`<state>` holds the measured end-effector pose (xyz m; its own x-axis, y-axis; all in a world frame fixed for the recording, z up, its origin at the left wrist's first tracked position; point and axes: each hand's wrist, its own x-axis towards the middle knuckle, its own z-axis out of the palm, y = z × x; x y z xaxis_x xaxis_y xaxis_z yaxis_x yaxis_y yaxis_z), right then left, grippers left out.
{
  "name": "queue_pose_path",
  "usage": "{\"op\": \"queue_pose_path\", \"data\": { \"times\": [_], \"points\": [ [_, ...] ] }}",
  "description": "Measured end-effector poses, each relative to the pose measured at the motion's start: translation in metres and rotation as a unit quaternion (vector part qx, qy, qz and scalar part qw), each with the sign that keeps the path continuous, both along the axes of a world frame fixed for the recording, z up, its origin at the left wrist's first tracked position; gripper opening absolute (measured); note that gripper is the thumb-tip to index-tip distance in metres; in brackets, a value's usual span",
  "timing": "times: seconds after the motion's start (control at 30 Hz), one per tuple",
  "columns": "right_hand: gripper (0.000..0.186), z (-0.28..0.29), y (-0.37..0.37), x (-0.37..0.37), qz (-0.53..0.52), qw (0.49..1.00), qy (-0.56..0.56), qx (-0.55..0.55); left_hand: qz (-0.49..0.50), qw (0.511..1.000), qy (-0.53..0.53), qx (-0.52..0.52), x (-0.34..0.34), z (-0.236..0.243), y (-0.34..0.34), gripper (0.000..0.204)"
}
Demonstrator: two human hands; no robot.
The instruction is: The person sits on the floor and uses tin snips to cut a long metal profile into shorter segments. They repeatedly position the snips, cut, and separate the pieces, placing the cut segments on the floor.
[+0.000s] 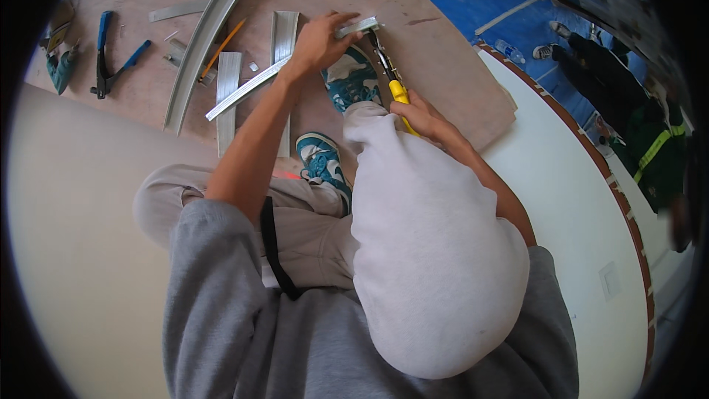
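My left hand (325, 48) is closed round a long silver metal channel (247, 91), which runs diagonally from lower left up to the hand and out beyond it. My right hand (417, 113) is wrapped round the yellow handle of metal snips (395, 89), whose dark head meets the channel's upper right end. Short, wide metal pieces (227, 90) lie under the channel on the pinkish board (450, 59). My teal-and-white shoes (321, 162) are below and beside my hands, partly hidden by my raised knee.
A curved metal track (193, 63), a pencil (229, 41), a blue-handled tool (111, 74) and a teal power tool (60, 70) lie on the left. At right, beyond a curved white panel (561, 214), a co-worker (650, 148) in dark clothes is near a bottle (509, 51) on blue floor covering.
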<state>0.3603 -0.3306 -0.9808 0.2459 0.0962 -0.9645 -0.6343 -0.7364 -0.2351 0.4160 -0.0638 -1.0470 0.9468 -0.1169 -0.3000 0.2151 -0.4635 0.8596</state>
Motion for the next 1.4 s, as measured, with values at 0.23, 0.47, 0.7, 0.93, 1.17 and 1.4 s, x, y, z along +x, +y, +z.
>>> {"op": "queue_pose_path", "data": {
  "times": [0.23, 0.47, 0.7, 0.93, 1.17, 1.4],
  "points": [
    [0.059, -0.003, 0.004, 0.000, -0.051, 0.996, 0.014, 0.073, 0.049, 0.930, 0.361, -0.052, -0.042, 0.063, -0.066, 0.055],
    [0.050, -0.011, -0.010, 0.000, -0.019, 0.997, 0.061, 0.039, 0.088, 0.622, 0.605, -0.489, -0.052, 0.051, -0.105, 0.090],
    [0.044, -0.007, -0.005, 0.009, -0.016, 0.994, 0.008, 0.108, 0.130, 0.551, 0.594, -0.571, -0.072, 0.026, -0.112, 0.060],
    [0.045, -0.001, -0.007, 0.018, 0.011, 0.997, 0.012, 0.082, 0.207, 0.552, 0.573, -0.569, -0.077, 0.022, -0.122, 0.073],
    [0.039, -0.018, -0.019, 0.008, -0.035, 0.994, 0.019, 0.104, 0.204, 0.575, 0.567, -0.554, -0.070, 0.032, -0.118, 0.068],
    [0.026, -0.028, -0.026, 0.000, -0.059, 0.993, -0.005, 0.098, 0.203, 0.632, 0.558, -0.498, -0.072, 0.033, -0.123, 0.074]
  ]
}}
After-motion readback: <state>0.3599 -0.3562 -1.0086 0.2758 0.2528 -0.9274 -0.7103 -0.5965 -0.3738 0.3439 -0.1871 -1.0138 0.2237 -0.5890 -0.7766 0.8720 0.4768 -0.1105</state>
